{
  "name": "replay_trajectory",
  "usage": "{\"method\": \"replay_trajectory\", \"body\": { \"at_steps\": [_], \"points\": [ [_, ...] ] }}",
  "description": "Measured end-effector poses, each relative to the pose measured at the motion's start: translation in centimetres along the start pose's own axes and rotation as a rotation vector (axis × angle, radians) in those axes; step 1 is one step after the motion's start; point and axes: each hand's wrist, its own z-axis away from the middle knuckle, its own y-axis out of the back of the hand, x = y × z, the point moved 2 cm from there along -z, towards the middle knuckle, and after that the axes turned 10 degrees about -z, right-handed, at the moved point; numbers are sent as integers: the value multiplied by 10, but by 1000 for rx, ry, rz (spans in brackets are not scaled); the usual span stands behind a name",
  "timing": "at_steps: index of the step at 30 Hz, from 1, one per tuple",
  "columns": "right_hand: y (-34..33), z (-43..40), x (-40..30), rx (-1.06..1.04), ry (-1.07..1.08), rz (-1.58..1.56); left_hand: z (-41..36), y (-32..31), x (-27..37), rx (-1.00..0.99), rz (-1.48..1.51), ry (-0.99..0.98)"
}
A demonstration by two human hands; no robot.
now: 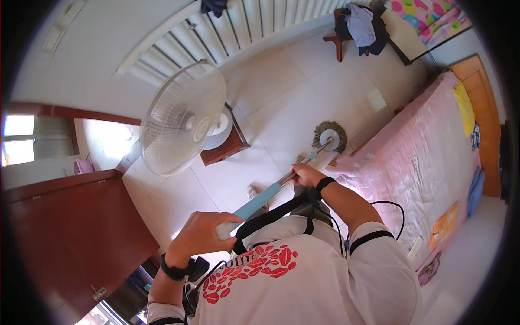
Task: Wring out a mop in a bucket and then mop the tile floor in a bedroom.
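Note:
A round spin mop has a light-blue handle grip and a metal pole. Around the white end of the handle, close to my body, my left hand is closed. Farther down, my right hand grips the metal pole. The mop head, a white disc ringed with grey-green strands, rests on the tiled floor beside the bed. Both wrists wear black straps. My shoes show partly below the pole.
A white fan stands by a dark red wooden stool to the left. A bed with a pink cover lies right. Beyond are a white radiator and a stool with draped clothes. A red-brown door stands at left.

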Motion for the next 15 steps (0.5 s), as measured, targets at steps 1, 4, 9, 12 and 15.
{"method": "replay_trajectory", "body": {
  "at_steps": [1, 4, 9, 12, 15],
  "points": [
    [-24, 9, 5, 0, -2, 18, 18, 2, -12, 13, 10, 6],
    [-79, 13, 20, -84, 51, 80, 62, 10, -37, 139, 67, 75],
    [-119, -1, 26, -70, 21, 2, 94, 2, -56, 217, 151, 35],
    [-125, -12, 14, -55, 66, -18, 91, -5, -52, 266, 149, 9],
    [-129, -21, -5, -68, 77, 40, 83, -16, -43, 340, 185, -7]
  ]
}}
